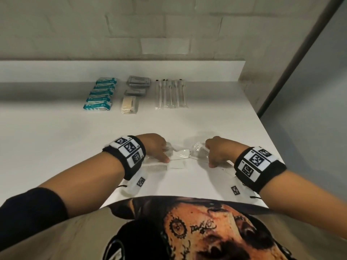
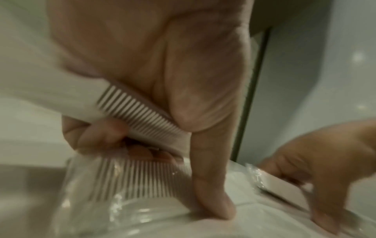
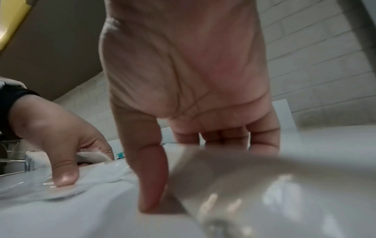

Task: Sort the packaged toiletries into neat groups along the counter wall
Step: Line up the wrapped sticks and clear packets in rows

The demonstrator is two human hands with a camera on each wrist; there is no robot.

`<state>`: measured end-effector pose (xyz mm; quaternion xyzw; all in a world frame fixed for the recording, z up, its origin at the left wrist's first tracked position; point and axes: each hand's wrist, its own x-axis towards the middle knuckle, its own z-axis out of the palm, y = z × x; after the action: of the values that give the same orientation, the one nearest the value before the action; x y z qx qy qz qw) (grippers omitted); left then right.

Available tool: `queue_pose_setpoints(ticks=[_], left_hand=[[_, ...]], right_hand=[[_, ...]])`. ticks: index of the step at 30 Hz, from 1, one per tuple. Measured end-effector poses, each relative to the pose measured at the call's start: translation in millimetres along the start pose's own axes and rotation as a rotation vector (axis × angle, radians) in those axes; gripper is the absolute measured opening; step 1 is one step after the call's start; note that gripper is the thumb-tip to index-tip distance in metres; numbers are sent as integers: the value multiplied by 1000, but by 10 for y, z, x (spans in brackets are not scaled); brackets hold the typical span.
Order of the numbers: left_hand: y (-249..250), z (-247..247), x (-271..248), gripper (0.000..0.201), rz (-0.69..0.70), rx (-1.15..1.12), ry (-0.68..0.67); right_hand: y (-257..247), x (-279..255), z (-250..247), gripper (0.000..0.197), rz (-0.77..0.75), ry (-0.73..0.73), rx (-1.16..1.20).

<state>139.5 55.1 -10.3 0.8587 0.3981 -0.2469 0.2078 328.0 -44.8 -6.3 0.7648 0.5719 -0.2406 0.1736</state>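
white counter (image 1: 56,143), pale grey brick-pattern wall (image 1: 131,25) behind it. teal-and-white packets (image 1: 101,93) stacked beside grey sachets (image 1: 138,82), a cream pack (image 1: 128,104), and clear-wrapped white toothbrushes (image 1: 170,94) with black tips. down front, white combs (image 1: 179,153) in clear glossy wrap, black wristbands (image 1: 129,156) showing black-and-white square markers.

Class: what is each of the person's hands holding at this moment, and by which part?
Left hand grips a wrapped comb by its toothed end, fingers curled around it. Right hand pinches another wrapped comb at its end.
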Motion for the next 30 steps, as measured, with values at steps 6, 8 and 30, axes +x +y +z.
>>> queue_pose_setpoints(ticks=[6, 8, 30], left_hand=[[-376, -30, -123, 24, -236, -313, 120], [-492, -20, -137, 27, -296, -421, 142], [-789, 266, -154, 22, -267, -1290, 284]], right_hand=[[-10, -42, -3, 60, -5, 2, 98], [-52, -34, -15, 64, -8, -24, 37], [-790, 81, -36, 44, -468, 56, 12]])
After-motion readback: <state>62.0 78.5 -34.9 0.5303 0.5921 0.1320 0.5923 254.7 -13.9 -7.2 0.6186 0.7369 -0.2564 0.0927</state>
